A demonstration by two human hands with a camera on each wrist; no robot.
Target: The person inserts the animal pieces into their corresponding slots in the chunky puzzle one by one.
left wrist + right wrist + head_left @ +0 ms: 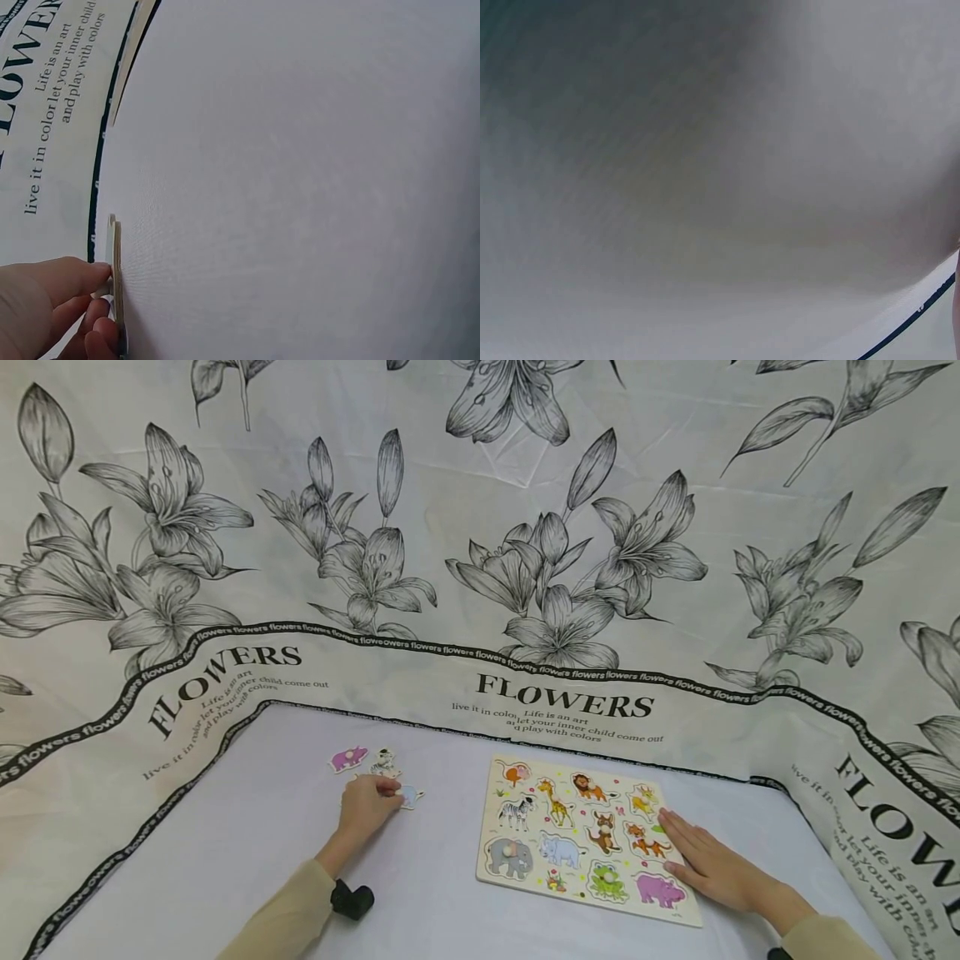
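Note:
My left hand pinches a light-blue animal puzzle piece, partly covered by the fingers. Seen edge-on in the left wrist view, the thin wooden piece sits between thumb and fingers. Just beyond that hand lie a zebra puzzle piece and a purple hippo puzzle piece. My right hand rests with extended fingers at the right edge of the wooden animal puzzle board. The right wrist view hardly shows that hand.
A white cloth covers the table under everything. Behind it rises a flower-printed cloth with a dark lettered border along the back and sides. A black device is strapped at the left wrist.

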